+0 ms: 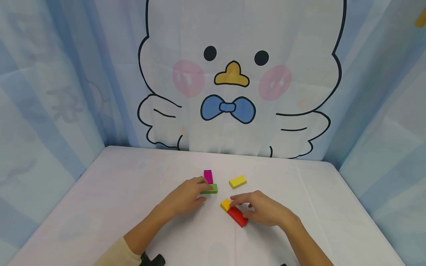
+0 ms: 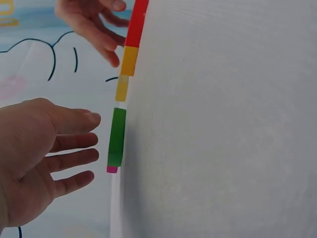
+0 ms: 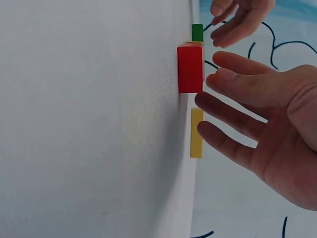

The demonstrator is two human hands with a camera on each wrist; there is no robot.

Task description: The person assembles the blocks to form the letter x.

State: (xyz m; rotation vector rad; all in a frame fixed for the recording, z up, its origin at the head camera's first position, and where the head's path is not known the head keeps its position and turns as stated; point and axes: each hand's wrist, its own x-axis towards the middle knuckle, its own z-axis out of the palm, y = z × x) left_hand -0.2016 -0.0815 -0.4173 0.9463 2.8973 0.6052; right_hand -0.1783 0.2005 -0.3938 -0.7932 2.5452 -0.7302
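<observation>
My left hand hovers beside a green block, its fingers extended over it in the head view. In the left wrist view those fingers are loosely spread, with a gap between them and the green block. A magenta block lies just behind the green one. My right hand is held over a red block and an orange-yellow block, which lie end to end. Its relaxed fingers grip nothing in the right wrist view. Behind this pair lies a separate yellow block.
All the blocks lie on a table with a white cloth. A curtain printed with a cartoon bird hangs along the back edge, and blue-and-white curtains flank both sides. A black object shows by the left sleeve.
</observation>
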